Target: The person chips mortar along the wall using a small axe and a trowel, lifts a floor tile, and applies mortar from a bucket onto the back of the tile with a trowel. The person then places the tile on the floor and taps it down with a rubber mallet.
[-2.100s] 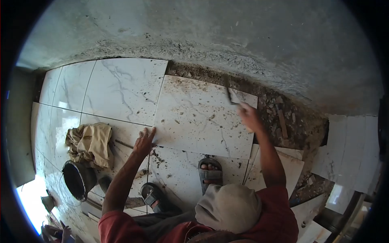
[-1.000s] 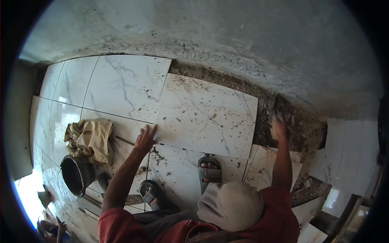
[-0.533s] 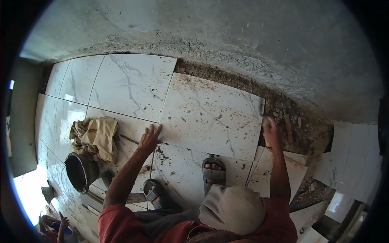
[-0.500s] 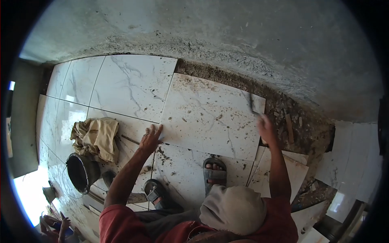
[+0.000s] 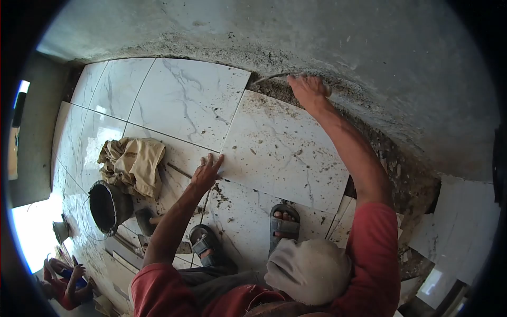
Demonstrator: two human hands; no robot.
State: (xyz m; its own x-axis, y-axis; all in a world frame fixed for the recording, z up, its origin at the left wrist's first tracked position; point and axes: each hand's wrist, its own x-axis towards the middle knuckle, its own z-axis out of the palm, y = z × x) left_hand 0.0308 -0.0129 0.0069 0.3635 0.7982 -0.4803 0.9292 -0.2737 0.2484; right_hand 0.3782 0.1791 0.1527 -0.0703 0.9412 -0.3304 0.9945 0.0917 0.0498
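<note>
My right hand is closed around a thin trowel, seen nearly edge-on. Its blade points left into the rough gap between the tile edge and the wall. A large white marbled tile, sprinkled with crumbs of mortar, lies below that hand. My left hand rests with fingers spread at the tile's left corner, touching its edge and the neighbouring tile. A thin stick lies just left of those fingers.
A crumpled tan cloth and a black bucket are at left, with a mallet beside them. Grey wall borders the far side. Broken rubble fills the right strip. Another person sits at lower left.
My right hand has moved up and left with the trowel, from the tile's right edge to the gap by the wall. My left hand stays at the tile corner. The view has shifted slightly.
</note>
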